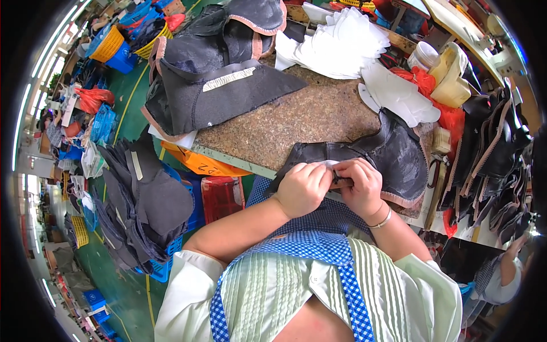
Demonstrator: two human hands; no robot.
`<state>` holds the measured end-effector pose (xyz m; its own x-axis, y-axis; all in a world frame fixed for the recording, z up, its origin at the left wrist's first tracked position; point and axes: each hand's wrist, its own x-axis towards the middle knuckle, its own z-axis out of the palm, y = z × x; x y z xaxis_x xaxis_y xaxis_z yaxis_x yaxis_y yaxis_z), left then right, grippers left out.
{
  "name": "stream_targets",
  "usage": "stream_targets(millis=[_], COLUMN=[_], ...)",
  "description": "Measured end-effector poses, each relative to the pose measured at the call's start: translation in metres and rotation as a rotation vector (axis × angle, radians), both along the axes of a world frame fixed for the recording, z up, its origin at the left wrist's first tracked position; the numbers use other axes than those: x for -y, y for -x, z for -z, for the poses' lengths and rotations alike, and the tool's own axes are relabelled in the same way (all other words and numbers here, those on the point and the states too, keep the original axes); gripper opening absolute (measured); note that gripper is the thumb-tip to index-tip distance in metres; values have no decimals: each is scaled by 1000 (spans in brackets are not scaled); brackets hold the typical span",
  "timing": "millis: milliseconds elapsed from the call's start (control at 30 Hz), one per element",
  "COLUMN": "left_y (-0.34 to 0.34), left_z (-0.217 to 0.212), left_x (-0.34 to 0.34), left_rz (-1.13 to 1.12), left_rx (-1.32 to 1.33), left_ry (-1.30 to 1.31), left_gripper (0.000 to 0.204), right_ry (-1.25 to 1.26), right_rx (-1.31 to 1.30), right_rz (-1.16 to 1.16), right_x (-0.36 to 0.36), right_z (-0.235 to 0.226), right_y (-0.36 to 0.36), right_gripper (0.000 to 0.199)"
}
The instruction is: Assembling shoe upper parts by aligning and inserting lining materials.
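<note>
A black boot upper [399,157] with a pinkish-tan edge lies at the near right of the speckled stone worktop [330,108], its near edge lifted between my hands. My left hand [305,188] is closed on that edge, fingers curled. Beside it, my right hand [362,183] pinches the same upper, its thumb and fingers pressed together. A small white bit shows between the hands; what it belongs to is hidden by my fingers. More black uppers [228,91] lie piled at the far left of the worktop, one with a pale strip on it.
Thin white cut pieces [336,45] are fanned out at the back. A yellowish pot [450,74], a white tub [423,56] and red plastic bags stand right. Black uppers [484,154] hang at the far right. Dark pieces fill a blue basket [162,268] at left.
</note>
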<state>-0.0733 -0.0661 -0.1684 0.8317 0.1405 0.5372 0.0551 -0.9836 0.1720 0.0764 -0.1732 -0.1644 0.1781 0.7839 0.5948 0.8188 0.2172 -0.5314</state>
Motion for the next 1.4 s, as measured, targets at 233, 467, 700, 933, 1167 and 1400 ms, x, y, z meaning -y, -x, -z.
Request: stream_targets(millis=[233,467,700,933,1167,1400], left_y=[9,10,2,-26,-33,-35], left_z=[-4,-62,-65,8,6,2], left_x=[-24,-80,-88,-23,-27,-18], left_rz=[257,26,-118,115,112,69], left_rx=[-234,-42,-74,-352,-346,-365], left_ry=[80,-333,-126,187,144,73], left_gripper=[12,22,40,57,51,47], right_ry=[439,430,575,790,652,661], right_rx=[137,-710,-67,589,362,408], right_rz=[-358,-60,329,215,152,256], right_x=[3,-32,-150,-250,-243,-257], right_z=[-19,-91,-42,-13,-9,10], right_y=[-10,-50,-170,-181,-195,-222], right_gripper=[23,31,27,25,20,21])
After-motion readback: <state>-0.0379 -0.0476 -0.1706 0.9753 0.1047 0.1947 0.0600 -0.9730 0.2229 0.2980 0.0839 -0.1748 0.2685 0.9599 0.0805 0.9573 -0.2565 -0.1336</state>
